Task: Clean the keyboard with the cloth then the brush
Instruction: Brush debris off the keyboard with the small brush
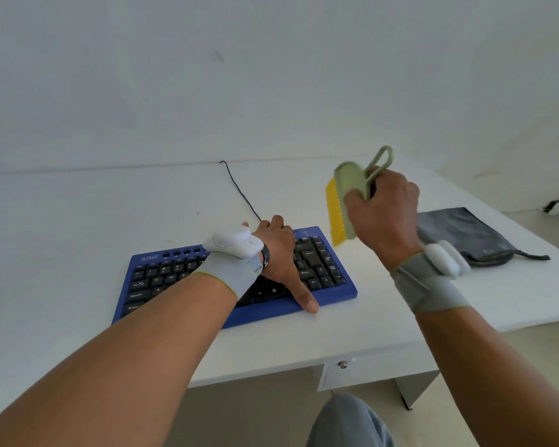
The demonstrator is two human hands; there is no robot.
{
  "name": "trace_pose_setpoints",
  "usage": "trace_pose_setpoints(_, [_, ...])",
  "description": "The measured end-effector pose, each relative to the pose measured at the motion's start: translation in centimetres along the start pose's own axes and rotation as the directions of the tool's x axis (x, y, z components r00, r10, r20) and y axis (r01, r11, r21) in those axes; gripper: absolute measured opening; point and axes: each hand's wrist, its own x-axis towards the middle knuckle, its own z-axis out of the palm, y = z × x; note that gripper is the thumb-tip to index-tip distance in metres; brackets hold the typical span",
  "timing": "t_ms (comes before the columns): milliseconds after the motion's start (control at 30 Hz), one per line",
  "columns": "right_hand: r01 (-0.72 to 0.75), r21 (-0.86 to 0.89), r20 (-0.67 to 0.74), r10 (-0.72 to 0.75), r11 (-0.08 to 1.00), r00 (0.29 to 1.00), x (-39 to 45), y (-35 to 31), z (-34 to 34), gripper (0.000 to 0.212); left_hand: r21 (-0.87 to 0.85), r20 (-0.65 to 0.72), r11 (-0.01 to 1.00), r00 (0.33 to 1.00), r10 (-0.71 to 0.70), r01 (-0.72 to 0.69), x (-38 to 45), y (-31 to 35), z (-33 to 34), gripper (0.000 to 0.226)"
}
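Head view: left hand (279, 253) hides keyboard (162, 282) middle keys.

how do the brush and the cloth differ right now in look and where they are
The brush is held up in the air, gripped by the right hand; the cloth lies on the table, untouched, to the right of the keyboard.
The brush is pale green with yellow bristles; the cloth is dark grey.
The brush is rigid with a loop handle; the cloth is soft and creased.
Both are on the keyboard's right side.
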Motion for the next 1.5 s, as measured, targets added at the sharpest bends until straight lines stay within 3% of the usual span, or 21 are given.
trace_pose_setpoints(100, [0.007, -0.097, 0.167, 0.01, 0.995, 0.986, -1.3, -0.2, -1.7, 0.022, -0.003, -0.011, 1.0, 1.0, -0.001, 0.001, 0.1, -0.2, 0.1, 0.136])
trace_pose_setpoints(167, [-0.011, -0.11, 0.204, 0.033, 0.994, 0.978, -2.0, -0.2, -0.7, 0.023, -0.001, -0.007, 1.0, 1.0, -0.003, 0.003, 0.0, -0.2, 0.1, 0.136])
trace_pose_setpoints(300, [-0.021, -0.059, 0.16, 0.03, 0.998, 0.987, -1.5, -0.6, 3.2, 0.03, -0.019, -0.018, 1.0, 1.0, 0.006, -0.006, 0.0, -0.5, 0.1, 0.135])
trace_pose_setpoints(400, [-0.035, -0.069, 0.121, 0.043, 0.997, 0.992, -0.8, -1.2, 5.7, 0.011, -0.018, -0.014, 1.0, 1.0, 0.02, -0.02, 0.0, -0.6, 0.2, 0.138])
trace_pose_setpoints(467, [-0.042, -0.045, 0.089, 0.046, 0.998, 0.995, -0.1, -1.3, 6.6, 0.01, -0.023, -0.015, 0.999, 1.0, 0.026, -0.027, 0.0, -0.5, 0.2, 0.138])
trace_pose_setpoints(667, [0.015, -0.014, -0.049, -0.016, 1.0, 0.999, 1.4, -0.4, 4.5, 0.021, -0.06, -0.033, 0.998, 0.999, 0.03, -0.032, 0.0, -0.5, 0.4, 0.134])
trace_pose_setpoints(800, [0.077, -0.024, -0.074, -0.079, 0.997, 0.994, 0.2, 0.1, 2.6, 0.034, -0.053, -0.054, 0.998, 0.998, 0.038, -0.041, 0.1, -0.7, 0.5, 0.144])
trace_pose_setpoints(1033, [0.055, -0.067, 0.215, -0.039, 0.996, 0.976, -2.3, 1.0, 2.0, 0.037, -0.069, -0.082, 0.997, 0.996, 0.033, -0.038, 0.1, -0.9, 0.8, 0.149])
trace_pose_setpoints(1167, [0.127, -0.186, 0.393, -0.045, 0.974, 0.919, -2.8, -1.0, -2.0, 0.035, -0.093, -0.089, 0.995, 0.996, 0.031, -0.039, 0.2, -1.0, 1.0, 0.139])
trace_pose_setpoints(1267, [0.067, -0.246, 0.487, 0.064, 0.967, 0.871, -1.8, -2.1, -4.9, 0.029, -0.1, -0.088, 0.994, 0.995, 0.036, -0.045, 0.2, -1.1, 1.2, 0.137])
trace_pose_setpoints(1367, [-0.014, -0.212, 0.346, 0.088, 0.977, 0.934, -0.4, -2.4, -4.2, 0.028, -0.103, -0.085, 0.994, 0.996, 0.038, -0.047, 0.2, -1.2, 1.1, 0.137])
trace_pose_setpoints(1500, [-0.013, -0.126, 0.172, 0.035, 0.992, 0.985, -0.7, -2.1, 0.7, 0.023, -0.091, -0.081, 0.995, 0.996, 0.026, -0.033, 0.1, -1.1, 1.0, 0.139])
